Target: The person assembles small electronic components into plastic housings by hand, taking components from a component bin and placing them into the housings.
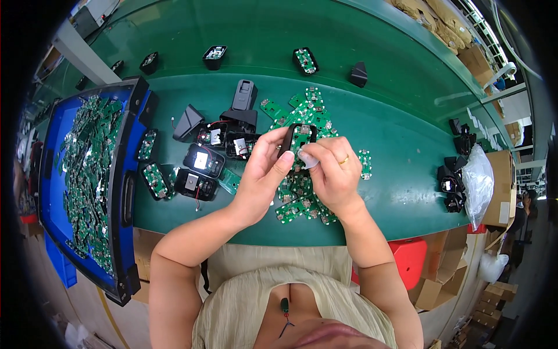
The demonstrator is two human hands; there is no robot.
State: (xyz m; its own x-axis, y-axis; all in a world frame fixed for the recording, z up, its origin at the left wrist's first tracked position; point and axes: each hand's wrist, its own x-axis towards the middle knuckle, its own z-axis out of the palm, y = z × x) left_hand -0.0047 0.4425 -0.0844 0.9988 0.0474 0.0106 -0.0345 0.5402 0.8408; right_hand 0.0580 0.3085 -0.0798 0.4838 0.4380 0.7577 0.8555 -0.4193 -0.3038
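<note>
My left hand (264, 168) is wrapped round a small black plastic housing (289, 139). A green circuit board (302, 136) sits in its open top. At the housing's near right edge, my right hand (336, 168) is closed in a pinch, thumb and forefinger together at a small whitish piece (308, 160); its kind is unclear. Under and beyond both hands lies a loose heap of green circuit boards (296, 206). To the left of my left hand several open black housings (203, 160) rest on the green table, some with thin wires and pale blocks inside.
A blue bin with a black rim (129, 198), full of circuit boards, stands at the left. Along the far green strip sit spaced housings (215, 55) with boards. At the right edge are more black parts (450, 180), a clear plastic bag (479, 183) and cardboard boxes (501, 189).
</note>
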